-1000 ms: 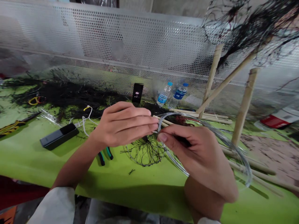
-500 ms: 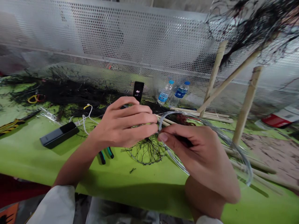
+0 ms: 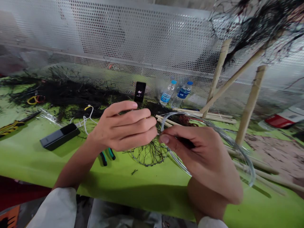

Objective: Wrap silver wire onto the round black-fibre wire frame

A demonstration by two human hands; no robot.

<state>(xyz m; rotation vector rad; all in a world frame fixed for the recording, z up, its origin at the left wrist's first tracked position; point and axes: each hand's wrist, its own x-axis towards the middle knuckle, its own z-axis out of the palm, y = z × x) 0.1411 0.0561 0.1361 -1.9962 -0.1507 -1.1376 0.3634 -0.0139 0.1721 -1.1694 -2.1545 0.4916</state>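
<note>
My right hand (image 3: 201, 155) pinches a coil of clear plastic tubing (image 3: 247, 161) between thumb and forefinger, and the loops hang out to the right. Close beside it, my left hand (image 3: 130, 126) is closed with its back towards me. Whatever its fingertips hold is hidden behind the fingers. Below the hands, a dark wire netting piece (image 3: 150, 155) with many thin strands lies on the table. Under my left wrist, the teal-and-black handles of a hand tool (image 3: 108, 155) poke out; its head is covered.
A black power bank (image 3: 60, 136) with a white cable lies left, near yellow-black pliers (image 3: 14, 126). Behind are dark wire bundles (image 3: 68, 95), a phone (image 3: 140, 91) and two water bottles (image 3: 166, 95). Wooden posts (image 3: 250, 104) rise at the right before a perforated metal screen (image 3: 142, 38).
My left hand has drawn slightly left, leaving a small gap between its fingertips and my right thumb. My right hand keeps its pinch on the coil, almost unmoved.
</note>
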